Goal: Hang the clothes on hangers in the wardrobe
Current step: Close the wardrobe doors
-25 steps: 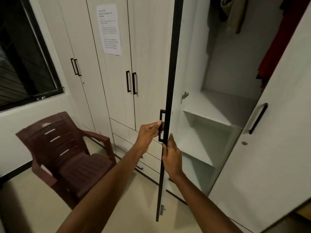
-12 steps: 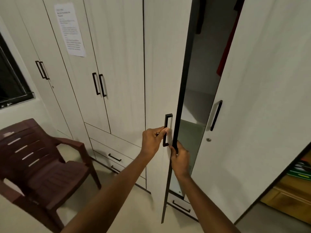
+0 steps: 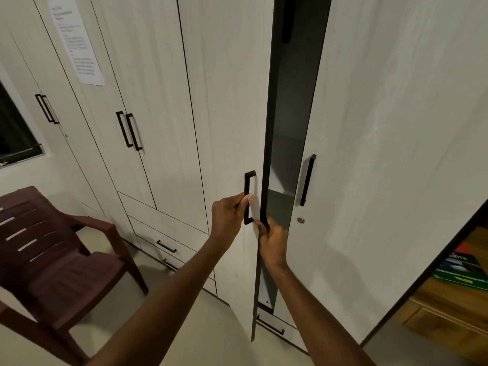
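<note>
**Both hands on the wardrobe door**

Both hands work the left wardrobe door: my left hand curls round its black handle, my right hand pinches the door's dark edge just below. Only a narrow gap shows between this door and the right door; no clothes or hangers are visible through it. I judge this as the door step, not hanging. Next calls for a steady swing on the hinge. A brown chair stands near on the left, apart from the door's path, I think.
</note>
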Demonstrator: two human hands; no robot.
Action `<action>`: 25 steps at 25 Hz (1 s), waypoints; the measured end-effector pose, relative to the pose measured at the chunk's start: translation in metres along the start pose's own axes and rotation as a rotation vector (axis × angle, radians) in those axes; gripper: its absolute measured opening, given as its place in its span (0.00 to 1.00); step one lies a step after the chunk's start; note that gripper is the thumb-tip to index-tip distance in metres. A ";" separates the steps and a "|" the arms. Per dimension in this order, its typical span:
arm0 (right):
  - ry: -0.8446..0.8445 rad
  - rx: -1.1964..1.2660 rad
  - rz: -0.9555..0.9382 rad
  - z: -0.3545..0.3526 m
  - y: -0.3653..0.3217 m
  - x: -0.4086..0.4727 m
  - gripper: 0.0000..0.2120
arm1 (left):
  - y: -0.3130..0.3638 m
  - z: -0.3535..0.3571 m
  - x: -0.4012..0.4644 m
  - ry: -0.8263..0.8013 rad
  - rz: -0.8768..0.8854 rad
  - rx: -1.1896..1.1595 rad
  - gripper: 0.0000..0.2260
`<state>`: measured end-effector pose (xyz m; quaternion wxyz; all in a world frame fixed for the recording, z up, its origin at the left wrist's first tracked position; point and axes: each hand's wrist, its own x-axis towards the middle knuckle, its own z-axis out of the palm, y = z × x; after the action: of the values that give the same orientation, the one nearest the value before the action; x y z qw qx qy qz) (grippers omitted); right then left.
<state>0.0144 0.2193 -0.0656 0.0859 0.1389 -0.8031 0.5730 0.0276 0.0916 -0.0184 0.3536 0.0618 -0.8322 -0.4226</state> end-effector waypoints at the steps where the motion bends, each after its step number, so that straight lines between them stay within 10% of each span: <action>1: 0.016 0.002 0.001 -0.003 0.005 0.005 0.26 | 0.003 0.008 0.001 0.011 -0.016 -0.003 0.14; 12: 0.075 -0.608 0.015 -0.030 0.027 0.077 0.11 | 0.029 0.076 0.043 -0.037 -0.034 0.161 0.14; 25: 0.278 -0.647 -0.101 -0.037 0.045 0.123 0.11 | 0.029 0.122 0.083 -0.063 0.054 0.241 0.19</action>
<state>-0.1173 0.2526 -0.0569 0.2620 0.0647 -0.9159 0.2973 -0.1070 0.1568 -0.0003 0.3286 0.0680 -0.8891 -0.3114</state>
